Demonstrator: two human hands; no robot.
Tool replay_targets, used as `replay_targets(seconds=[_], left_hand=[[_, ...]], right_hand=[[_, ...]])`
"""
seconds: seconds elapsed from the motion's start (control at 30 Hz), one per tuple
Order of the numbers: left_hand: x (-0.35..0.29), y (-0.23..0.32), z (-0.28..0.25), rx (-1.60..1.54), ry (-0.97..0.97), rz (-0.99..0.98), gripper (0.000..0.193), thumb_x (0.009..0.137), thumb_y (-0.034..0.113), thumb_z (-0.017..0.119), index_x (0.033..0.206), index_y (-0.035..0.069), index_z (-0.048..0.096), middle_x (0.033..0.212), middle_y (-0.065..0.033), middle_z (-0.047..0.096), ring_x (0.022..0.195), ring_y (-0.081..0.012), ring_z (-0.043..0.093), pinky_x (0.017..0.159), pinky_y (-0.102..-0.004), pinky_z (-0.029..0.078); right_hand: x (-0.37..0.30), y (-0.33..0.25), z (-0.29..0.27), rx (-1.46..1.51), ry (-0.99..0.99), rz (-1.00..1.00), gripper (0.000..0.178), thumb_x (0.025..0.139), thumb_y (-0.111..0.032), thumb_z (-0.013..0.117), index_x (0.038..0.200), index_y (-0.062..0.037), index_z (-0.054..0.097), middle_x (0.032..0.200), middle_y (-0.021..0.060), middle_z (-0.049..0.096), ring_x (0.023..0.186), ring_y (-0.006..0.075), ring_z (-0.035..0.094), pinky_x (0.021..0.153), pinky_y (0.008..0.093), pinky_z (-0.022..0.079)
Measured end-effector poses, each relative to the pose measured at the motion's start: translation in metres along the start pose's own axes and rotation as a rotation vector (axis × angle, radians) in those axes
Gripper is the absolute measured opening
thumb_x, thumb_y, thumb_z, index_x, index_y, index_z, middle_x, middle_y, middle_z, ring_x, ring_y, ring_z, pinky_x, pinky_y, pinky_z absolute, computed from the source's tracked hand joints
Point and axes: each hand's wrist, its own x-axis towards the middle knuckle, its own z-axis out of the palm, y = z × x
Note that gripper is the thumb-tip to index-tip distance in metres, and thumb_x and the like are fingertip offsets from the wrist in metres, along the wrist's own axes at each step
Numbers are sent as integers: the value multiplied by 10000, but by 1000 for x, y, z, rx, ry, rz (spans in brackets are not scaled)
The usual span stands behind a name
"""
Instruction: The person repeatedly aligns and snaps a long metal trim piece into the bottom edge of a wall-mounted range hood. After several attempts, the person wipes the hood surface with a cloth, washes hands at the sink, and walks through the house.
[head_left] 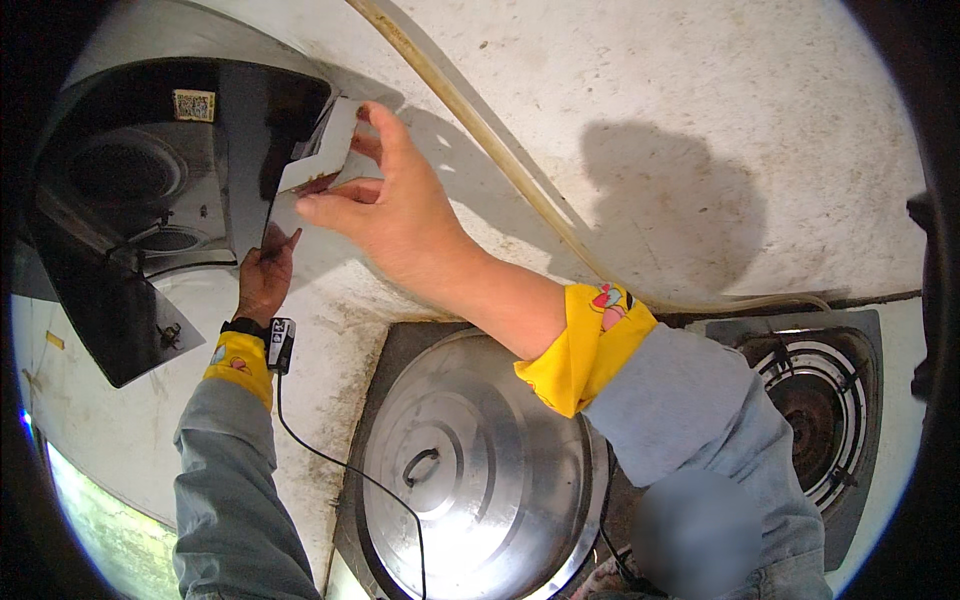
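Observation:
A black range hood (245,130) with a glossy panel is mounted on the wall at the upper left. Against its right side is a white box-shaped part (330,150), brownish along its lower edge. My right hand (400,215) reaches up to this part, fingers at its right edge and thumb below, closed around it. Lower down, my left hand (266,278) has its thumb and fingers at the bottom edge of the hood's glossy panel, which it pinches; the contact is partly hidden. A small dark device with a cable (281,346) is at my left wrist.
Below my hands, a large domed metal lid (480,470) covers the left of the stove. A gas burner (808,415) stands at the right. A yellowish hose (490,140) runs down the stained white wall (800,90). The device's cable hangs across the lid.

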Motion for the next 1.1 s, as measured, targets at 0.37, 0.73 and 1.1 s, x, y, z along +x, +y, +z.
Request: replay_targets(seconds=[0.37, 0.73, 1.1], left_hand=[[5, -5, -8, 55, -82, 48, 267, 816, 52, 484, 1030, -83, 572, 1051, -164, 611, 1071, -251, 557, 1036, -393, 389], [7, -8, -5, 16, 3, 66, 287, 792, 27, 557, 1068, -50, 574, 1098, -163, 609, 1043, -252, 578, 1000, -367, 428], [12, -13, -7, -34, -38, 94, 249, 830, 73, 539, 1046, -48, 557, 1075, -183, 605, 1039, -276, 576, 966, -378, 464]], right_hand=[[5, 16, -4, 63, -4, 47, 830, 732, -30, 701, 1362, 10, 161, 1272, 223, 414, 847, 199, 636, 734, 276, 508], [9, 13, -2, -11, -18, 32, 841, 757, 6, 688, 1374, 33, 117, 1213, 189, 439, 954, 206, 591, 811, 295, 503], [20, 4, 12, -149, -31, 86, 655, 714, -27, 750, 1198, 21, 311, 1035, 146, 543, 902, 205, 613, 792, 298, 528]])
